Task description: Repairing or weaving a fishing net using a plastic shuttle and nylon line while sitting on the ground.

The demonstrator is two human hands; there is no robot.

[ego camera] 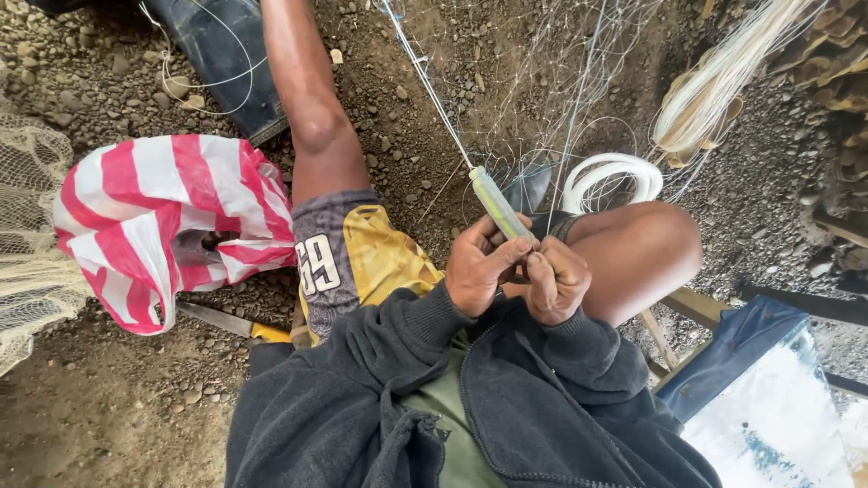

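My left hand [481, 267] and my right hand [553, 282] meet close together just above my lap. A pale yellow-green netting needle [496, 203] wound with line sticks up from between them, with my left thumb and fingers pinched on its lower end. My right hand's fingers are curled shut beside it, touching the left hand; what they pinch is hidden. A thin taut line [430, 90] runs from the needle's tip up and left. A fine, nearly clear fishing net [542, 81] hangs in front of my knees.
A red-and-white striped plastic bag [154, 217] lies on the gravel at left, a knife with a yellow handle [231, 323] below it. A pale net [23, 244] is heaped at far left. A white cord coil [610, 167], a pale fibre bundle [714, 86] and a blue sheet [750, 348] are at right.
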